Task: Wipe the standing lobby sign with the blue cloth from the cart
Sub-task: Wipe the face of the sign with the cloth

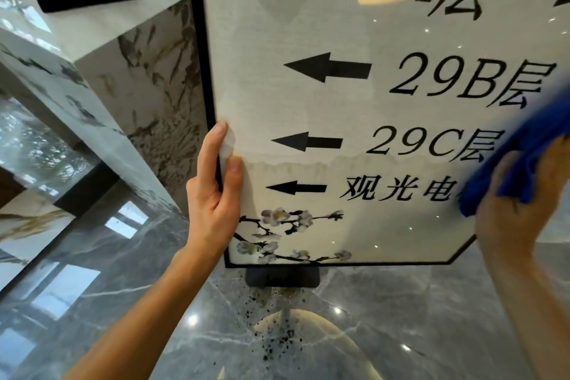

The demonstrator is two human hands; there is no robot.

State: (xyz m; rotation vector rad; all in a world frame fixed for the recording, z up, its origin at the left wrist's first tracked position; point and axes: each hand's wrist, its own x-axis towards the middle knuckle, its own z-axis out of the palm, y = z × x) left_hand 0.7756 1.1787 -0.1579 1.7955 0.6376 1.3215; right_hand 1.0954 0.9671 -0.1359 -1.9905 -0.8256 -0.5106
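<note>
Marble lobby (pixel 92 302), right grip (pixel 518 213) under cloth (pixel 524 151)

The tall black-framed cream lobby sign (pixel 354 108) reads, top to bottom, "29A层" beside a right-pointing arrow, then "29B层", "29C层" and "观光电", each beside a left-pointing arrow; the last line's end is hidden by the blue cloth (pixel 521 160).

The lobby sign (pixel 354 108) stands upright at centre on a base (pixel 282 277) that rests on the floor (pixel 123 302). A marble plinth (pixel 101 49) lies to its left. The left hand (pixel 216 194) grips the sign's left edge; the right hand (pixel 518 210) presses the cloth (pixel 521 157) against its right side.
</note>
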